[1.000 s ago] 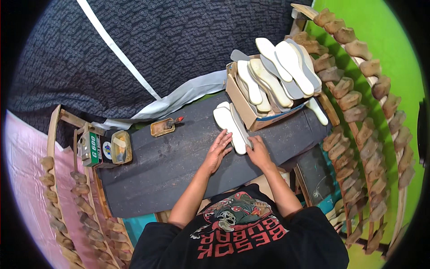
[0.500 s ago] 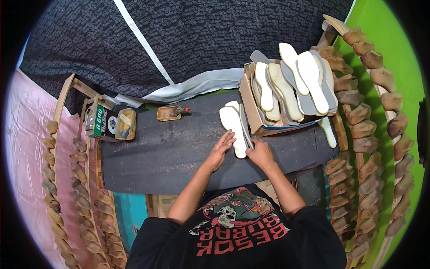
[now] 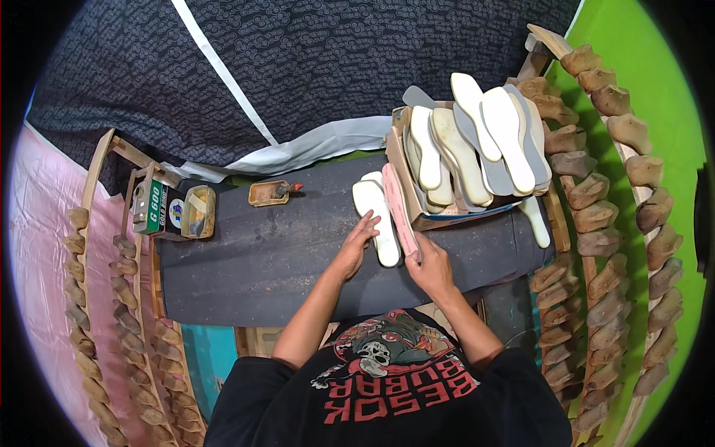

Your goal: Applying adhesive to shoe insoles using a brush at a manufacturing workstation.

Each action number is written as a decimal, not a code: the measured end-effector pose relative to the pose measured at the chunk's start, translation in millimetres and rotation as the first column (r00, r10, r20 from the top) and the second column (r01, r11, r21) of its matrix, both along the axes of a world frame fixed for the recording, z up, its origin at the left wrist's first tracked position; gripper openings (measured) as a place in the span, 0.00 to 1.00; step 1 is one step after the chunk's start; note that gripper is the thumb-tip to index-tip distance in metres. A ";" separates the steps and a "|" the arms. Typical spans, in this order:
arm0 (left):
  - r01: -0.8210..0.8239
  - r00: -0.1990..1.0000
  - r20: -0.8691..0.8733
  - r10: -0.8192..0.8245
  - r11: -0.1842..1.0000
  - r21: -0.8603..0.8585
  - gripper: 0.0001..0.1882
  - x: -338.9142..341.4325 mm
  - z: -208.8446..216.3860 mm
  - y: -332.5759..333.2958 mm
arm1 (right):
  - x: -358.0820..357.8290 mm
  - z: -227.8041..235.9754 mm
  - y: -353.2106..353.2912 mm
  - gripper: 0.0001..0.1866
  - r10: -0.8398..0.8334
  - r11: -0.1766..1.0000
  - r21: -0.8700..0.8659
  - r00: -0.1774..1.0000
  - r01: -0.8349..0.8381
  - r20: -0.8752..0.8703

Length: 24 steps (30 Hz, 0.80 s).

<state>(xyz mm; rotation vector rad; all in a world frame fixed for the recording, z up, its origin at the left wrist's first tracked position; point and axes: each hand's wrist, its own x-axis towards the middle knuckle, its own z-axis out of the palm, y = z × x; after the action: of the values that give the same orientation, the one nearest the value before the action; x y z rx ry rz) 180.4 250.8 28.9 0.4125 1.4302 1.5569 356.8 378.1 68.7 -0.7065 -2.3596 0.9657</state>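
Within the right hand [image 3: 430, 266], pinched at its near end, a pink-faced insole [image 3: 400, 212] tilts; left of that grip, the left hand [image 3: 359, 242], fingers loosely extended, touches a white insole [image 3: 383, 232]; beyond stands a carton [image 3: 395, 154].

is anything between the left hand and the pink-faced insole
Yes: the white insoles lie between the left hand and the pink-faced insole, which the right hand grips at its near end.

right hand [image 3: 432, 266] grips a pinkish sole [image 3: 398, 208], left hand [image 3: 357, 246] touches a white sole [image 3: 384, 237]; a carton [image 3: 404, 177] stands beyond the right.
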 end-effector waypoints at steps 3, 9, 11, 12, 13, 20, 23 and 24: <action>-0.054 0.998 0.016 0.053 0.997 0.064 0.41 -8.0 -14.6 -2.0 | -1.4 -0.7 -1.8 0.23 0.098 0.976 -0.190 0.995 -0.103 -0.037; -0.310 0.944 0.245 0.223 0.852 0.421 0.29 -1.8 -8.7 6.4 | -17.9 -11.8 -15.8 0.23 0.280 0.825 -0.502 0.960 -0.258 -0.033; -0.266 0.953 0.247 0.178 0.880 0.394 0.30 -4.3 4.0 -3.5 | -23.9 -8.9 -21.3 0.23 0.366 0.807 -0.495 0.931 -0.322 -0.010; -0.329 0.921 0.333 0.201 0.860 0.390 0.32 -4.7 6.5 -7.2 | -26.6 -14.5 -24.5 0.19 0.366 0.815 -0.477 0.931 -0.331 -0.020; -0.343 0.918 0.331 0.219 0.857 0.385 0.32 -3.8 9.4 -12.2 | -29.6 -21.5 -25.4 0.19 0.381 0.806 -0.481 0.924 -0.345 -0.024; -0.367 0.913 0.300 0.277 0.878 0.307 0.28 -10.7 -6.0 -73.9 | -82.5 -33.9 -26.8 0.09 0.409 0.772 -0.511 0.911 -0.378 -0.057; -0.357 0.903 0.339 0.263 0.899 0.255 0.38 -12.5 -15.7 -101.2 | -124.1 -50.8 -34.4 0.12 0.425 0.729 -0.550 0.899 -0.407 -0.103; -0.364 0.903 0.339 0.264 0.891 0.273 0.40 -12.8 -13.7 -105.9 | -138.6 -58.2 -34.8 0.18 0.433 0.747 -0.521 0.897 -0.412 -0.088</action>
<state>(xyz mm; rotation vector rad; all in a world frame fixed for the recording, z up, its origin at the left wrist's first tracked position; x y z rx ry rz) 167.6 144.8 15.2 0.1300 1.0392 2.0445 218.1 343.3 10.5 -0.3639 -2.3408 1.8698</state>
